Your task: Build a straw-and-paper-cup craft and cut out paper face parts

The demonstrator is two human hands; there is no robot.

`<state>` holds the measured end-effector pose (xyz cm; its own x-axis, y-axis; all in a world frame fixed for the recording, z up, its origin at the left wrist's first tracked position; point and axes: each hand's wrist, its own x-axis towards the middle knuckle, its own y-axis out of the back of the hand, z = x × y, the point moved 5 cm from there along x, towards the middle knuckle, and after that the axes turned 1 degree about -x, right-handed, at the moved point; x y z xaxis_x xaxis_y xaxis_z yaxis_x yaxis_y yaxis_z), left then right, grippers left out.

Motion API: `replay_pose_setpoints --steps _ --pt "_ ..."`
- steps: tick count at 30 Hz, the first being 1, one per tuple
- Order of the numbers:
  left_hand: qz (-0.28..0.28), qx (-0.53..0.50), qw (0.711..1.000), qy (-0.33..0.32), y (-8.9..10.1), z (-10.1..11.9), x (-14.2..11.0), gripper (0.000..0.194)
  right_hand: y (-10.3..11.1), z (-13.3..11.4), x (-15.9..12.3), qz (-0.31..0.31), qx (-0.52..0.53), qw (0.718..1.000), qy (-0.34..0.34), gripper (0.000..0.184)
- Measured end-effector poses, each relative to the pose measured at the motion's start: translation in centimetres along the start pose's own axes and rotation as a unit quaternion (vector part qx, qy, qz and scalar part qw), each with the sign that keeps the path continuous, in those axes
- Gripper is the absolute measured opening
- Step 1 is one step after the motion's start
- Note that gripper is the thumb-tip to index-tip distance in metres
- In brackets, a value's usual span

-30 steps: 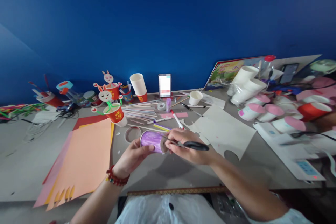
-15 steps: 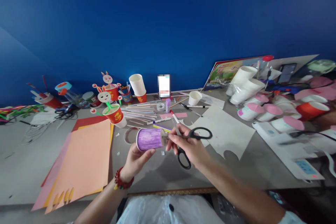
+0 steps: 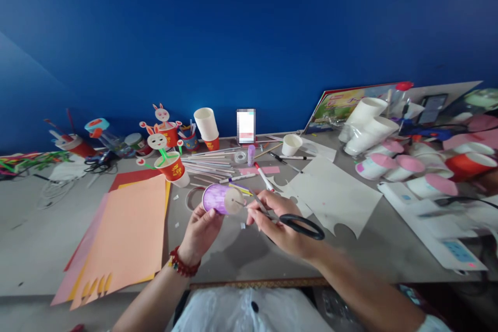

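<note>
A purple-coloured paper cup (image 3: 215,198) lies tilted on its side in my left hand (image 3: 204,233), whose fingers wrap round it from below. Its pale base faces right and shows a small dark spot near the middle. My right hand (image 3: 278,218) grips a pair of black-handled scissors (image 3: 302,225) with the blades spread. One blade tip points at the base of the cup, close to the dark spot; whether it touches I cannot tell. A roll of tape (image 3: 191,199) lies behind the cup, partly hidden by it.
Coloured paper sheets (image 3: 132,233) lie at the left. Decorated rabbit cups (image 3: 170,168) and a white cup stack (image 3: 206,123) stand behind. Cut white paper (image 3: 334,192) spreads to the right, near a power strip (image 3: 431,228) and several pink-topped cups (image 3: 375,166). Pencils and markers lie mid-table.
The cup has turned so its base now shows towards me. The scissors have tilted and drawn slightly back from the base, with the right hand turning along.
</note>
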<state>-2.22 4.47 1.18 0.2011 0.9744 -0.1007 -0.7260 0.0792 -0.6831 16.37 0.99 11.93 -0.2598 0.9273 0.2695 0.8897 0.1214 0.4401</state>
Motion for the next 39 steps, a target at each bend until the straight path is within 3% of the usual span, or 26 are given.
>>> replay_pose_setpoints --steps 8,15,18,20,23,36,39 --pt "-0.017 0.054 0.998 -0.005 0.6 -0.5 -0.3 0.032 0.1 -0.2 -0.2 -0.017 0.021 1.0 -0.012 0.021" --pt "-0.063 0.047 0.996 0.038 0.5 -0.9 -0.5 0.046 0.5 -0.9 -0.6 -0.013 -0.038 0.997 0.066 0.017" --pt "-0.042 0.016 0.997 0.065 0.6 -1.1 -0.3 0.058 0.3 -0.9 -0.7 -0.023 -0.042 0.996 0.076 0.017" --pt "-0.026 0.012 0.997 0.074 0.6 -1.1 -0.2 0.045 0.1 -1.0 -0.7 -0.033 -0.052 0.995 0.082 0.018" --pt "-0.047 0.004 0.995 0.086 0.0 -0.8 -0.3 0.027 -0.2 -1.0 -0.6 -0.045 -0.056 0.994 0.087 0.018" --pt "-0.057 -0.044 0.991 0.111 -1.2 -0.1 -1.0 0.025 -0.1 -1.2 -0.6 -0.066 -0.057 0.991 0.104 0.017" --pt "-0.066 -0.051 0.99 0.117 -1.1 -0.2 -1.1 0.032 -0.2 -1.2 -0.7 -0.068 -0.051 0.991 0.105 0.017"
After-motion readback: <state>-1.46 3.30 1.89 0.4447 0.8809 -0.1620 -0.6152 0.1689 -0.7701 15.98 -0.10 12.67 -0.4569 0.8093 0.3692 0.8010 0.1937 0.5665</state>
